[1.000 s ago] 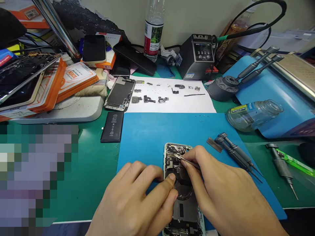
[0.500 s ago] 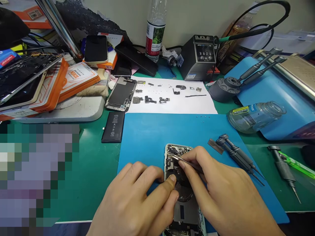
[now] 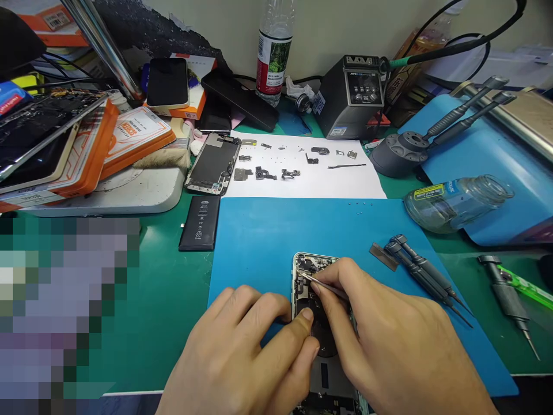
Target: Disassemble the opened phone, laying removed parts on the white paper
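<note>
An opened phone body [image 3: 326,369] lies on a blue mat, its inner parts bare and its top edge pointing away from me. My left hand [image 3: 246,351] has its fingers curled at the phone's left edge, the thumb side resting over the inside. In my right hand [image 3: 389,328] a pair of metal tweezers [image 3: 326,286] is pinched between thumb and index finger. The tweezer tips touch or hover over small parts near the phone's upper left corner; I cannot tell which. Both hands cover much of the phone's middle and sides.
Behind the blue mat [image 3: 259,242], small phone parts lie on white paper [image 3: 302,187]. A screen [image 3: 213,164] and battery [image 3: 200,223] sit left of it. Screwdrivers [image 3: 425,276], a metal blade [image 3: 383,256] and a glass jar [image 3: 458,202] are at right. Boxes [image 3: 138,135] crowd the left.
The tweezer tips have shifted slightly left over the phone's upper corner. My left hand keeps its grip at the phone's edge. The camera view has moved a little.
</note>
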A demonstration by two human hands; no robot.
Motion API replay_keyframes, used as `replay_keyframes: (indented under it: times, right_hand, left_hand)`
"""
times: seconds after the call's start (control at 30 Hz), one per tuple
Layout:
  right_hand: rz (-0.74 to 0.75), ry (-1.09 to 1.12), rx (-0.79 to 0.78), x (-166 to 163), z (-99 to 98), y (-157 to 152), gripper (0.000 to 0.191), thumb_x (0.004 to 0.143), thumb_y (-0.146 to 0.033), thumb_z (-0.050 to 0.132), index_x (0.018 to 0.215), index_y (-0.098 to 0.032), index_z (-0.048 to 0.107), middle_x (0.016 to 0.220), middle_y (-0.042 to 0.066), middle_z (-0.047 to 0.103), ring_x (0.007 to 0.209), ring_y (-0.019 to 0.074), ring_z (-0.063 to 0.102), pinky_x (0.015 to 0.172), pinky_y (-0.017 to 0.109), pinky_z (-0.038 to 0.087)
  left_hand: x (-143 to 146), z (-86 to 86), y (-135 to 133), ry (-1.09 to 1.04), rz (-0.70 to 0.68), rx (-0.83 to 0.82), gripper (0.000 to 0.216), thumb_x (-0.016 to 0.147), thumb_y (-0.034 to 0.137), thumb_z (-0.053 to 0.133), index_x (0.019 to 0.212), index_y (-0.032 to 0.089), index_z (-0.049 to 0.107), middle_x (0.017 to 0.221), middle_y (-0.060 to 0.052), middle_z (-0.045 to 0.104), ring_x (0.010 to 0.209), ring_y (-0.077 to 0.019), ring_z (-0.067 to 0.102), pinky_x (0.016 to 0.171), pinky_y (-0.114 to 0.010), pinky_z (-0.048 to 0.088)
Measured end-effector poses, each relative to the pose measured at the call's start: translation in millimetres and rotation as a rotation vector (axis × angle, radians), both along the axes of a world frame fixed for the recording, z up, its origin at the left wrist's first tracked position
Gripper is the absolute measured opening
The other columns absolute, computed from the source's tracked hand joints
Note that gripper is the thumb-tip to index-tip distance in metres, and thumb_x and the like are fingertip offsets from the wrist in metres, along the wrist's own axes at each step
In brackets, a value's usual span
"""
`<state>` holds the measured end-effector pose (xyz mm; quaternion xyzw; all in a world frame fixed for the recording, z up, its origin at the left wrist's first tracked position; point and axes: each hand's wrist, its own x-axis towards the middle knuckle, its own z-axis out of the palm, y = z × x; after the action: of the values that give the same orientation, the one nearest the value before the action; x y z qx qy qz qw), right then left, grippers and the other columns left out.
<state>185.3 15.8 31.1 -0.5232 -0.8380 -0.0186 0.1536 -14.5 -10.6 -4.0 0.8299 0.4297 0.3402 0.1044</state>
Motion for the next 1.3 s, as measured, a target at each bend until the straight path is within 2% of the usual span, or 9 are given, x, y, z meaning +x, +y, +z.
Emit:
replay_keyframes:
  times: [0.27,0.6,1.03,1.3]
  right_hand:
    - [-0.028,-0.023,0.034,-5.1,-1.7,-2.9,0.028,0.107,-0.015,0.041,0.087,-0.026,0.057,0.057,-0.006,0.061,0.040,0.0142,0.058,0.039,0.030,0.033]
    - [-0.045,-0.010,0.174,-5.5,-13.8,-11.6,0.028,0.113,-0.018,0.046,0.090,-0.022,0.062,0.070,-0.001,0.071,0.053,0.0137,0.064,0.053,0.029,0.038]
    - [-0.024,-0.017,0.185,-8.2,-18.0,-18.4,0.021,0.114,-0.019,0.052,0.096,-0.021,0.064,0.075,0.000,0.072,0.061,0.0155,0.066,0.061,0.031,0.043]
    - [-0.030,0.013,0.202,-8.9,-17.9,-17.2,0.018,0.113,-0.016,0.054,0.098,-0.020,0.063,0.072,-0.001,0.070,0.059,0.0146,0.066,0.060,0.031,0.042]
  left_hand:
    - [-0.5,-2.3,-0.7,-0.011,0.015,-0.011,0.018,0.109,0.019,0.064,0.111,0.022,0.081,0.093,0.001,0.079,0.075,-0.0181,0.064,0.064,-0.037,0.043]
    - [-1.8,0.5,1.6,-0.001,0.014,0.002,0.020,0.110,0.022,0.062,0.108,0.022,0.082,0.093,0.001,0.080,0.074,-0.0175,0.065,0.063,-0.036,0.045]
    - [-2.0,1.3,-0.5,0.003,-0.005,-0.011,0.017,0.109,0.020,0.065,0.106,0.022,0.082,0.093,0.000,0.080,0.075,-0.0179,0.064,0.062,-0.037,0.045]
    - [-2.4,2.5,-0.4,-0.002,-0.012,-0.006,0.018,0.109,0.018,0.064,0.109,0.020,0.082,0.093,-0.001,0.080,0.076,-0.0182,0.065,0.064,-0.036,0.046]
